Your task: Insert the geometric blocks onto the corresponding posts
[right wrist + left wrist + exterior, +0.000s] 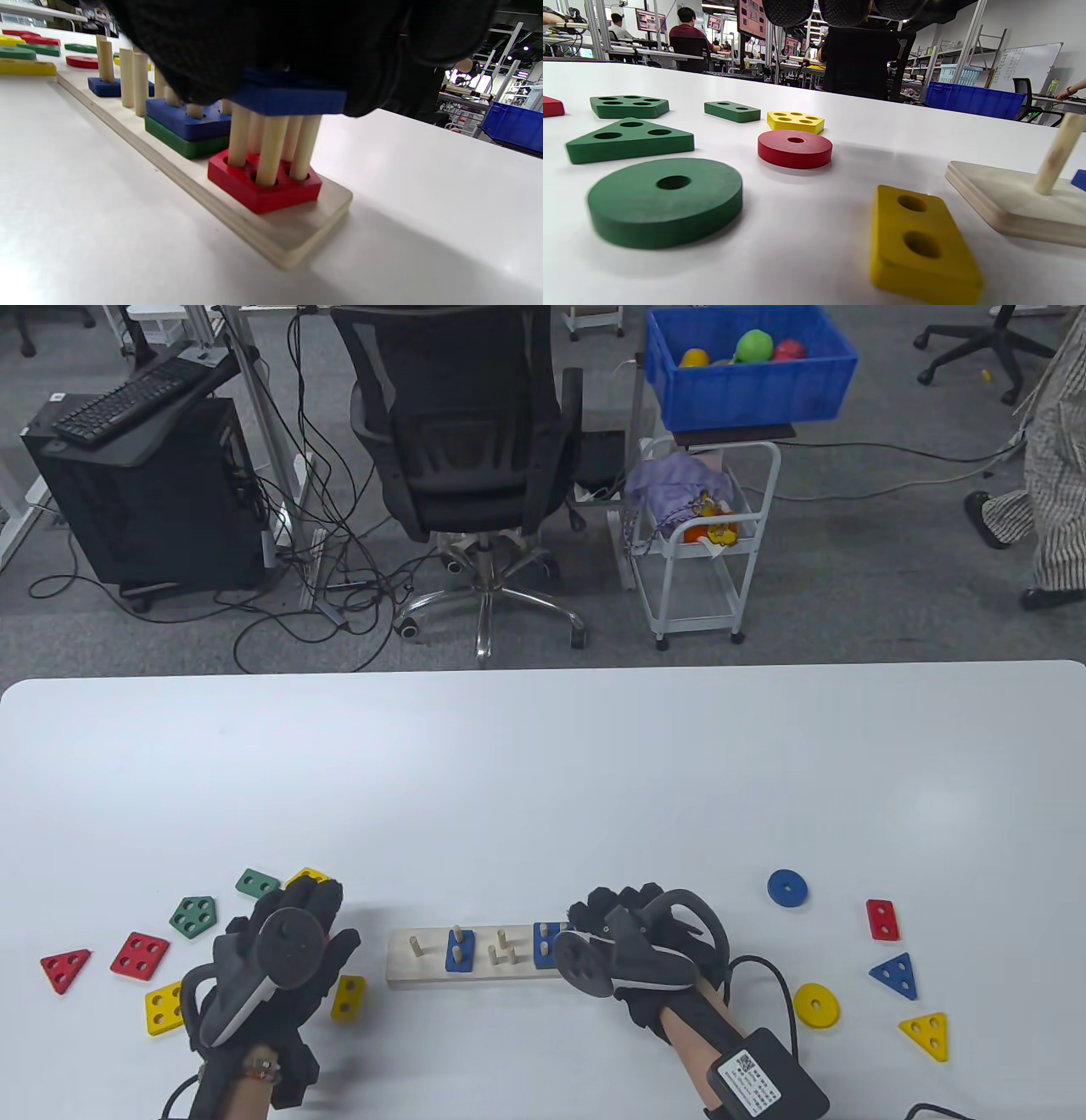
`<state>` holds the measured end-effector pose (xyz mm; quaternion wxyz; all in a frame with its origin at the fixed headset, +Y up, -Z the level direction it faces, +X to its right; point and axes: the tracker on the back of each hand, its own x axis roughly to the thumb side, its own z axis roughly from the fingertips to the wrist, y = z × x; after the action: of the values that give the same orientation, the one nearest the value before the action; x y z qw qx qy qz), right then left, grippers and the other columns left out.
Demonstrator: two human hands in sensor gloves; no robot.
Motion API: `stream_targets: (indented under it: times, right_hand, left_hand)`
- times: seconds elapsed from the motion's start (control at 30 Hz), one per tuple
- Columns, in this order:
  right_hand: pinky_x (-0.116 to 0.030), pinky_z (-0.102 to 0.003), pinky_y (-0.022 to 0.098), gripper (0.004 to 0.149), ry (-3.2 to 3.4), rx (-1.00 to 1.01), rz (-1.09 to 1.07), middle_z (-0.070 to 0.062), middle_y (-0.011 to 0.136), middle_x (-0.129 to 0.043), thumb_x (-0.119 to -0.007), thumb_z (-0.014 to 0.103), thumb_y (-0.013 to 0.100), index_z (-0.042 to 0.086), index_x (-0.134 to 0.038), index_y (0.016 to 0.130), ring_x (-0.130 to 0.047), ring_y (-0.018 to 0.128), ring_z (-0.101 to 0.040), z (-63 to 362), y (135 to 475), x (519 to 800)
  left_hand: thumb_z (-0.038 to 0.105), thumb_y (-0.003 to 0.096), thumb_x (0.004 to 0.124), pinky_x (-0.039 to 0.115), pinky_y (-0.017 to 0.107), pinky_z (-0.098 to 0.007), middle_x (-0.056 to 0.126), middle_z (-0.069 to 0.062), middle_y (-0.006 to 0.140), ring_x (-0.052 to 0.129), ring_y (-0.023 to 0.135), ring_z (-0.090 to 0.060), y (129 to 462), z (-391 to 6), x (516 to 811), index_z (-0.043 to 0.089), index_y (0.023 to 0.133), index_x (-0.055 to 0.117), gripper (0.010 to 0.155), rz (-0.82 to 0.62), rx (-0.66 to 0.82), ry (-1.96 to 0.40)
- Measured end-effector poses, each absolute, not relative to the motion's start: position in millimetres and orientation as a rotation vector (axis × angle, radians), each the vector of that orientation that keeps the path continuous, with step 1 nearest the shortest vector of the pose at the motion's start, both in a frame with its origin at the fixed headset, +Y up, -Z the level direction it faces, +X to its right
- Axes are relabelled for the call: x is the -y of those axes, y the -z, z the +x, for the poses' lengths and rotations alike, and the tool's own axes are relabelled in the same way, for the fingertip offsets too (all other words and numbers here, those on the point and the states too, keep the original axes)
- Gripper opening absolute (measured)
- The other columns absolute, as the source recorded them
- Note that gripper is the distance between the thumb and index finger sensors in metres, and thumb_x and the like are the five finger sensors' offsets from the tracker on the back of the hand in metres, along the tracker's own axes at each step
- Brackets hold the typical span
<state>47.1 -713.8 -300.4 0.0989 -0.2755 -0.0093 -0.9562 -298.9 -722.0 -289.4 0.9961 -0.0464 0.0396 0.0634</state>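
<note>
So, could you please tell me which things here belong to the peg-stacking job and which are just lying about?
Job: peg board; blue block under right hand; loose blocks such as yellow rectangle; left hand.
Lying about: office chair, blue bin, white cart.

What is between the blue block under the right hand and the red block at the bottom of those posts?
Only bare posts between blue block and red block, shown in the right wrist view.
</note>
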Motion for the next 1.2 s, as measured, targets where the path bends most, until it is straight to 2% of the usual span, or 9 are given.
stream_targets:
  times: [0.07, 0.2, 0.3, 0.43, 0.53, 0.67, 0.8, 0.97, 1.2]
  right_hand:
    - [-0.071, -0.065, 0.058, 0.061, 2.825, 0.010, -0.824, -0.018, 0.095, -0.078, -0.087, 0.036, 0.039, 0.015, -0.070, 0.093, -0.091, 0.074, -0.040, 48, 300, 714]
    - [-0.065, -0.069, 0.061, 0.065, 2.860, 0.011, -0.816, -0.018, 0.103, -0.067, -0.084, 0.040, 0.040, 0.017, -0.063, 0.097, -0.083, 0.086, -0.042, 52, 303, 717]
    - [-0.065, -0.069, 0.060, 0.062, 2.936, -0.015, -0.745, -0.018, 0.102, -0.069, -0.079, 0.042, 0.043, 0.017, -0.063, 0.097, -0.083, 0.085, -0.042, 64, 309, 708]
    - [-0.065, -0.069, 0.060, 0.060, 3.014, 0.001, -0.434, -0.019, 0.101, -0.070, -0.077, 0.042, 0.045, 0.016, -0.064, 0.097, -0.084, 0.084, -0.042, 104, 330, 688]
    - [-0.063, -0.070, 0.061, 0.061, 3.084, 0.130, -0.219, -0.020, 0.103, -0.068, -0.077, 0.042, 0.045, 0.016, -0.062, 0.099, -0.081, 0.085, -0.044, 138, 346, 684]
    - [-0.061, -0.072, 0.061, 0.062, 3.074, 0.340, 0.168, -0.021, 0.103, -0.067, -0.079, 0.039, 0.045, 0.015, -0.061, 0.100, -0.080, 0.086, -0.046, 192, 364, 706]
    - [-0.060, -0.072, 0.062, 0.063, 2.920, 0.460, 0.397, -0.018, 0.105, -0.066, -0.078, 0.040, 0.046, 0.016, -0.059, 0.101, -0.077, 0.090, -0.045, 218, 372, 734]
    - [-0.062, -0.070, 0.061, 0.064, 2.823, 0.498, 0.493, -0.017, 0.104, -0.067, -0.078, 0.041, 0.045, 0.016, -0.058, 0.101, -0.079, 0.089, -0.043, 228, 383, 755]
    - [-0.067, -0.066, 0.059, 0.059, 2.770, 0.466, 0.458, -0.017, 0.096, -0.078, -0.084, 0.034, 0.042, 0.016, -0.067, 0.095, -0.088, 0.081, -0.039, 218, 391, 757]
  left_hand:
    - [0.064, 0.0486, 0.060, 0.039, 0.083, -0.064, 0.043, 0.009, 0.126, 0.046, 0.119, -0.027, 290, -298, 722, 0.042, 0.111, 0.046, 0.067, -0.096, -0.078, -0.123]
    - [0.064, 0.0486, 0.060, 0.039, 0.083, -0.064, 0.042, 0.009, 0.126, 0.046, 0.119, -0.027, 290, -298, 723, 0.042, 0.111, 0.046, 0.067, -0.100, -0.078, -0.116]
    - [0.064, 0.0486, 0.060, 0.039, 0.083, -0.064, 0.042, 0.009, 0.126, 0.046, 0.119, -0.027, 290, -298, 722, 0.042, 0.111, 0.046, 0.067, -0.102, -0.077, -0.119]
    - [0.064, 0.0486, 0.060, 0.039, 0.083, -0.064, 0.042, 0.009, 0.126, 0.046, 0.119, -0.027, 290, -297, 722, 0.042, 0.111, 0.046, 0.067, -0.104, -0.075, -0.116]
    - [0.064, 0.0485, 0.060, 0.039, 0.083, -0.064, 0.043, 0.009, 0.126, 0.046, 0.119, -0.027, 290, -297, 722, 0.042, 0.111, 0.046, 0.067, -0.104, -0.073, -0.115]
    - [0.064, 0.0486, 0.060, 0.039, 0.083, -0.064, 0.042, 0.009, 0.126, 0.046, 0.119, -0.027, 289, -296, 723, 0.042, 0.111, 0.046, 0.067, -0.104, -0.068, -0.114]
    - [0.064, 0.0486, 0.060, 0.040, 0.083, -0.064, 0.043, 0.009, 0.126, 0.046, 0.119, -0.027, 289, -294, 723, 0.042, 0.111, 0.046, 0.067, -0.109, -0.062, -0.111]
    - [0.064, 0.0486, 0.060, 0.040, 0.083, -0.064, 0.043, 0.009, 0.126, 0.046, 0.119, -0.027, 290, -293, 725, 0.042, 0.111, 0.046, 0.067, -0.123, -0.061, -0.099]
    - [0.064, 0.0486, 0.060, 0.041, 0.083, -0.064, 0.043, 0.009, 0.126, 0.046, 0.119, -0.027, 290, -290, 728, 0.042, 0.111, 0.047, 0.067, -0.138, -0.060, -0.085]
